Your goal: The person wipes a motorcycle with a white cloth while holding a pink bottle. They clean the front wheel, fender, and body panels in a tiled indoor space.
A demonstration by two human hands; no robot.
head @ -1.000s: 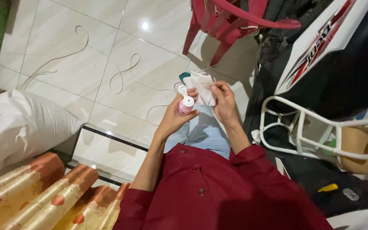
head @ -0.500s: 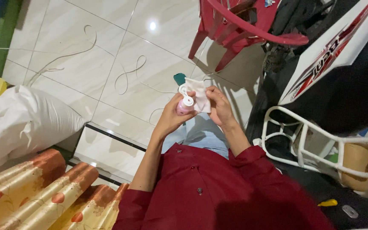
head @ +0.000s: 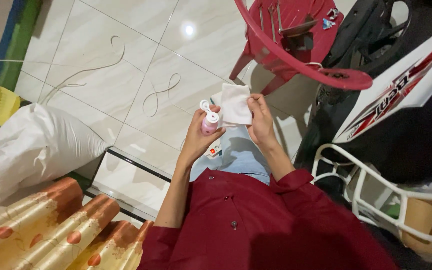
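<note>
Just above the person's lap, the left hand [head: 196, 137] is wrapped around a small pink bottle [head: 209, 125], thumb on its near side and fingers curled behind. The bottle stands nearly upright, its long axis running up and away from the body, and its white flip cap [head: 205, 105] hangs open to the upper left of the neck. The right hand [head: 262, 122] pinches a folded white cloth [head: 236, 104] by its right edge, thumb in front, the rest of the hand closed narrowly behind it. The cloth lies just to the right of the bottle, its lower left corner touching or nearly touching the bottle's open top; which of the two I cannot tell. Both hands are equally close to the bottle's mouth, with nothing between cloth and nozzle.

Away from the bottle, further from the body, spreads the glossy white tile floor [head: 126, 45] with pale loops of cord [head: 161, 92] lying on it. Up and to the right of the bottle stands a red plastic chair [head: 296, 40] with small tools on its seat, and beyond it a black, white and red motorbike [head: 401, 100] with a white metal rack [head: 366, 185] beside. Left of the bottle lies a bulging white sack [head: 31, 145], with a striped floral cushion [head: 41, 225] below it. None of these crowds the hands.
</note>
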